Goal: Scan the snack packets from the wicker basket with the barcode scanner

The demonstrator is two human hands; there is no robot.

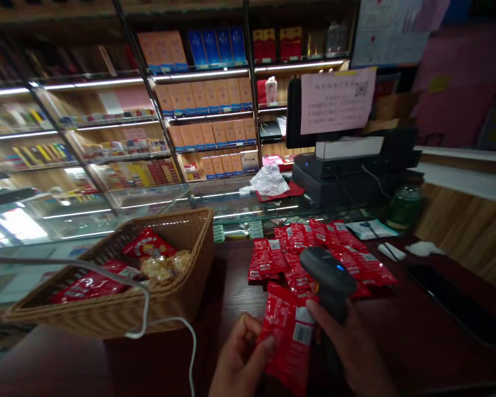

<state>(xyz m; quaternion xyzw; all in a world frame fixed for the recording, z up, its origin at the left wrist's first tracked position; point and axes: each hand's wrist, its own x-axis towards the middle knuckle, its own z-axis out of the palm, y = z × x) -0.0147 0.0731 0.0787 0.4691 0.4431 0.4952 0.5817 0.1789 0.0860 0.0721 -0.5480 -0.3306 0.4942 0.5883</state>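
Observation:
My left hand (246,353) pinches the left edge of a red snack packet (287,339), with its white barcode label facing up. In my right hand (351,344) is a black barcode scanner (328,275), gripped by its handle and showing a small blue light. The scanner's head is above the packets, and the thumb or a finger of my right hand lies at the packet's upper right edge. Behind, a spread of several similar red packets (268,259) covers part of the dark counter (231,292).
At left stands a wicker basket (202,248) holding red packets and a clear bag of pale food (165,267). A white cable (146,309) hangs across it. Beyond are a cash register (322,176), crumpled white plastic (268,179) and a green jar (405,207). A phone-like black slab (458,303) lies right.

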